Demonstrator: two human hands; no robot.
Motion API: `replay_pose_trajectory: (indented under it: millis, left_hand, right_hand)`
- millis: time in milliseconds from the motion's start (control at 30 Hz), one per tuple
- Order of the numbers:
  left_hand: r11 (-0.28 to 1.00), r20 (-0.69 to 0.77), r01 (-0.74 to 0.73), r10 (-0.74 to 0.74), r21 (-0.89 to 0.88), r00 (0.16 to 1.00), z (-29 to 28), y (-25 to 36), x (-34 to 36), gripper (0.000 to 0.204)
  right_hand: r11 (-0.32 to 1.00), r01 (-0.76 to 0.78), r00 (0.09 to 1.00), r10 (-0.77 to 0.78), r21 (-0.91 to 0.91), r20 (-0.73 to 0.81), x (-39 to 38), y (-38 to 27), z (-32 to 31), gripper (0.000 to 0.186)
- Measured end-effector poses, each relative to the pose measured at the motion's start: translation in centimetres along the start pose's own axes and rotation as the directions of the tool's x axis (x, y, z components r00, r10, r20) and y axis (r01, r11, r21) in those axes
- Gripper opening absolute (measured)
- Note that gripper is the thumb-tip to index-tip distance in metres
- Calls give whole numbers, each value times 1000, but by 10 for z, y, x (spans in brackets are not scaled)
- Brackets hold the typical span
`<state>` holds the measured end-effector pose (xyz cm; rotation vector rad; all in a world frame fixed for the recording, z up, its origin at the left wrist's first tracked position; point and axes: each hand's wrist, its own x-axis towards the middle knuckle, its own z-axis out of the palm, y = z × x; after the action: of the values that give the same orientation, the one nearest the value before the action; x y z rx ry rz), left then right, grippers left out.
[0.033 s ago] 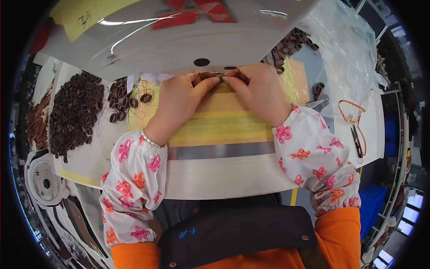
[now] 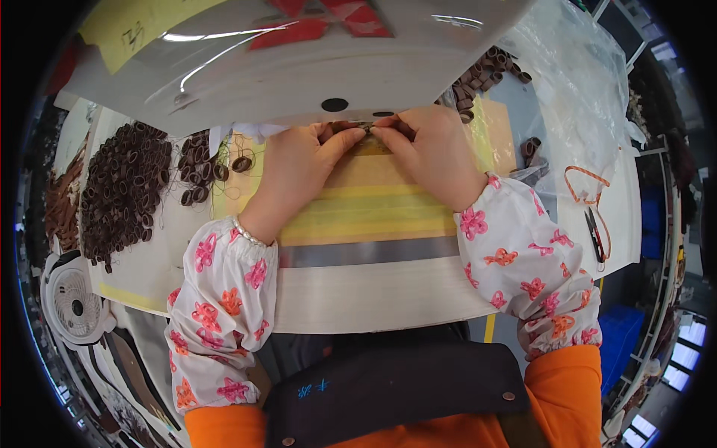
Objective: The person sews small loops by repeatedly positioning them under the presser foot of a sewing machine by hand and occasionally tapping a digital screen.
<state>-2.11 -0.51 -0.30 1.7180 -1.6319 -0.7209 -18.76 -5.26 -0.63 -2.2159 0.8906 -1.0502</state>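
My left hand (image 2: pixel 300 160) and my right hand (image 2: pixel 439 153) meet at the lower edge of a glossy grey sewing machine head (image 2: pixel 254 86). Thumbs and fingers of both are pinched together, tips almost touching. Between them sits something small and dark; its kind is too hidden to make out. Beneath my hands lies the work surface, covered with yellow tape strips (image 2: pixel 366 213). Left of my left hand, small brown loops (image 2: pixel 198 168) trail dark threads, one single loop (image 2: pixel 241 163) lying closest to it.
A large heap of brown loops (image 2: pixel 123 194) covers the table's left side. More loops (image 2: pixel 478 78) lie behind my right hand, near clear plastic sheeting (image 2: pixel 579 82). Thread snips (image 2: pixel 595 235) with an orange cord rest at the right. A white fan (image 2: pixel 76 302) stands beyond the left edge.
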Motion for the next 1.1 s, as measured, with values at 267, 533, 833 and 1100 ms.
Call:
replay_pose_trajectory:
  millis: [267,533,833,1100]
  left_hand:
    - [990,-6,143,-143,-14,990,-1,-3,7,36]
    - [1000,-85,7,-10,-31,996,4,-6,9,41]
    - [998,-31,63,-63,12,998,1,-6,9,37]
    - [998,-46,13,-17,-68,999,-2,-10,8,38]
  right_hand:
    - [997,35,998,-38,-70,-45,3,3,6,9]
    - [993,22,999,-26,-119,-25,5,1,1,10]
    - [979,-46,997,59,-200,56,10,2,-2,13]
    - [980,-141,986,152,-141,73,14,4,0,15]
